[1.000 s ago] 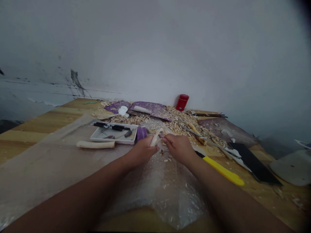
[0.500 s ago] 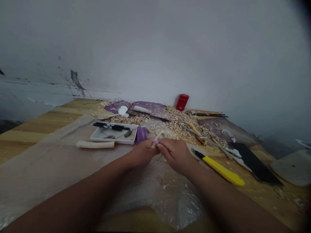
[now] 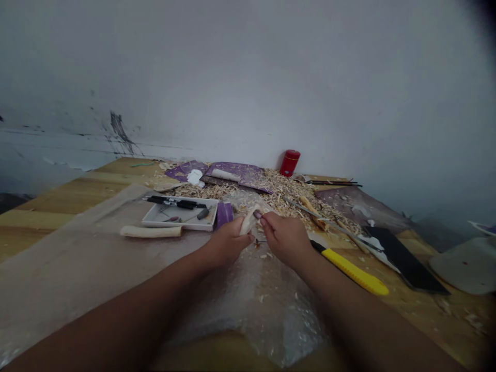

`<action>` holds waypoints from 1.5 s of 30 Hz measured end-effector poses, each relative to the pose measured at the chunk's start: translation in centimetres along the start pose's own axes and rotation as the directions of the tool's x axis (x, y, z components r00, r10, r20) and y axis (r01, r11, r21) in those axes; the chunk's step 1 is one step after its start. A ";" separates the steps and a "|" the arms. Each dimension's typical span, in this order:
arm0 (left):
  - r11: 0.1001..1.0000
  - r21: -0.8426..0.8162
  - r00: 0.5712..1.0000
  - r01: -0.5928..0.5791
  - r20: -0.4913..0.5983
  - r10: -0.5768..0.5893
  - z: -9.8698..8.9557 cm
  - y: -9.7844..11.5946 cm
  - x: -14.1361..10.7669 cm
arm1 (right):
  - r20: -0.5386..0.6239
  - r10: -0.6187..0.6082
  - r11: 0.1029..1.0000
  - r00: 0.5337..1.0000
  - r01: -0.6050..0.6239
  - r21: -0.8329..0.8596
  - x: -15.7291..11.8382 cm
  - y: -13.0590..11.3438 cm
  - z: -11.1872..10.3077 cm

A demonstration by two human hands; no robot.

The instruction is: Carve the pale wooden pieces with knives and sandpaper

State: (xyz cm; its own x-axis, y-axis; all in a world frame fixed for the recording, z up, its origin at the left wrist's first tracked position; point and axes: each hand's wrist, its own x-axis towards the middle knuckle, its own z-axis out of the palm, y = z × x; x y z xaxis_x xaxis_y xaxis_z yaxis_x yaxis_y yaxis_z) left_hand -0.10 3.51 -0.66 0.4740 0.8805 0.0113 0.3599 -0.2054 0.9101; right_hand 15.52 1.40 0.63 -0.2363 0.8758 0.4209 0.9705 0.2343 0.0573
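My left hand point(image 3: 228, 242) is closed around a pale carved piece of wood point(image 3: 247, 224), which sticks up past the thumb. Pinched in the fingers of my right hand point(image 3: 289, 238) is a small purplish piece of sandpaper point(image 3: 257, 213), touching the top of the wood. My right fingers partly hide it. A purple strip point(image 3: 225, 213) stands just beyond my left hand, against a white tray point(image 3: 155, 222) with black pens and small bits in it. Beside my right forearm lies a yellow utility knife point(image 3: 354, 271).
A pale wooden stick point(image 3: 151, 231) lies left on plastic sheeting point(image 3: 96, 274). Wood shavings point(image 3: 287, 191) heap up behind my hands, with purple sheets point(image 3: 232, 169) and a red can point(image 3: 290, 163) by the wall. At right are a black slab point(image 3: 406, 261) and a whitish disc point(image 3: 465, 266).
My right hand has drawn slightly apart from my left, with the sandpaper now showing at the wood's top. The wood has turned more upright in my left hand.
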 end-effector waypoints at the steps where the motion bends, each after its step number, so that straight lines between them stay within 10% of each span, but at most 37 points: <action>1: 0.998 0.057 0.999 -0.030 -0.018 0.031 0.0 -0.2 0.1 | 0.005 0.005 1.000 1.000 -0.005 -0.021 0.0 0.0 0.0; 8: 0.948 0.312 0.996 -0.063 -0.045 0.081 0.1 -1.1 0.6 | 0.129 -0.039 0.996 0.991 0.049 -0.073 0.0 -0.4 0.0; 17: 0.949 0.272 0.987 -0.158 0.011 0.161 0.4 -1.6 0.7 | 0.077 -0.052 0.948 0.996 0.025 0.319 -0.3 -1.0 -0.1; 45: 0.951 0.301 0.997 -0.068 -0.004 0.072 0.1 -0.5 0.2 | 0.005 -0.010 0.998 1.000 0.009 0.069 0.4 0.8 0.6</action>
State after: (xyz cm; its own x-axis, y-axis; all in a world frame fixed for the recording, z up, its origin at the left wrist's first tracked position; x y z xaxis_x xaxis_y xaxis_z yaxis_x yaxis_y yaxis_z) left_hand -0.15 3.71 -1.10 0.4957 0.8649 0.0787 0.5524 -0.3839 0.7399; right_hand 16.12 2.21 0.27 -0.2460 0.8757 0.4156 0.9626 0.2709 -0.0010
